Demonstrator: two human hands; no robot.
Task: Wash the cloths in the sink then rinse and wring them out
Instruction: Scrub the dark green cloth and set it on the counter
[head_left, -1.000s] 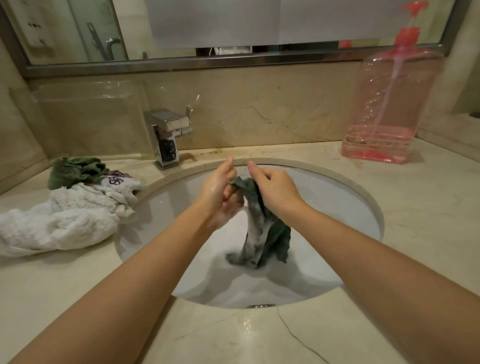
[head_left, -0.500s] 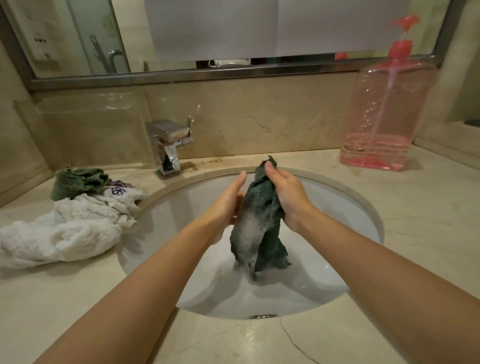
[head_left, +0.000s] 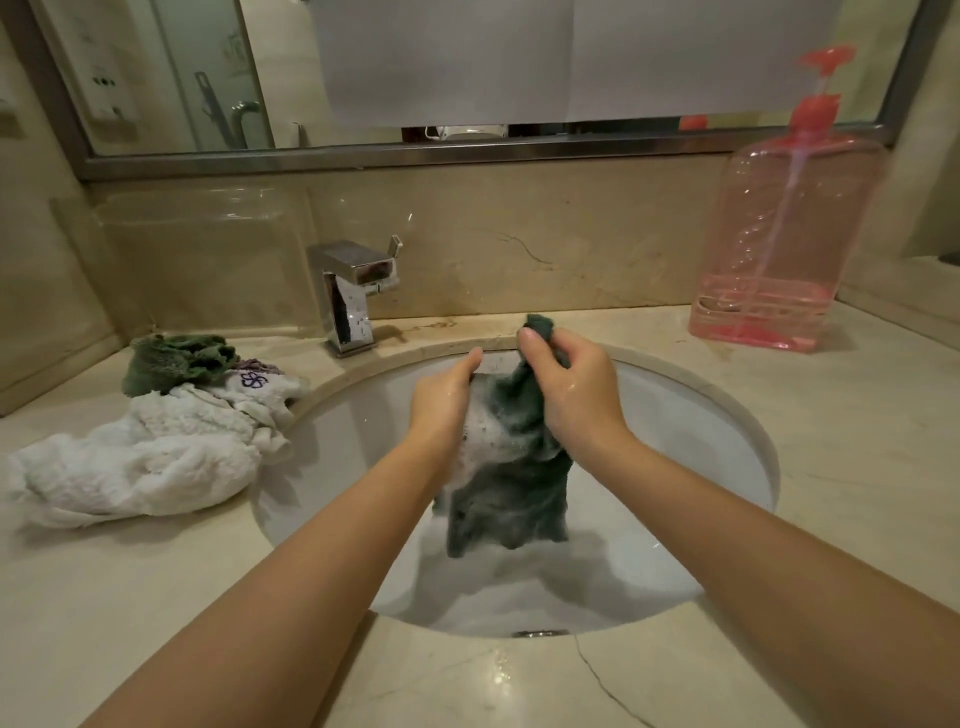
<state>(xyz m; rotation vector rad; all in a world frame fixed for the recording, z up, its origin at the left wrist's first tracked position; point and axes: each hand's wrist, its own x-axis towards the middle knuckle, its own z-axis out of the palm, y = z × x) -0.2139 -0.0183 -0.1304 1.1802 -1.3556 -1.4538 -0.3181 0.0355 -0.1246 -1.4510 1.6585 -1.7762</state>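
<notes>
A dark green cloth (head_left: 511, 488), soapy and wet, hangs over the white sink (head_left: 696, 426), its lower edge just above the foamy water. My right hand (head_left: 569, 387) grips its top, with a corner sticking out above the fingers. My left hand (head_left: 444, 402) lies against the cloth's left side with fingers fairly straight; its palm side is hidden. On the counter to the left lie a white towel (head_left: 140, 462), a small white cloth with a purple flower (head_left: 257, 387) and a second green cloth (head_left: 174, 358).
A chrome tap (head_left: 353, 296) stands behind the sink on the left. A large pink pump bottle (head_left: 779, 244) sits at the back right. A clear plastic container (head_left: 208, 254) stands against the wall on the left. A mirror runs above the marble counter (head_left: 857, 467).
The green cloth has been lifted higher out of the foamy water. My right hand now holds it near the top corner, and my left hand has slid along its left side.
</notes>
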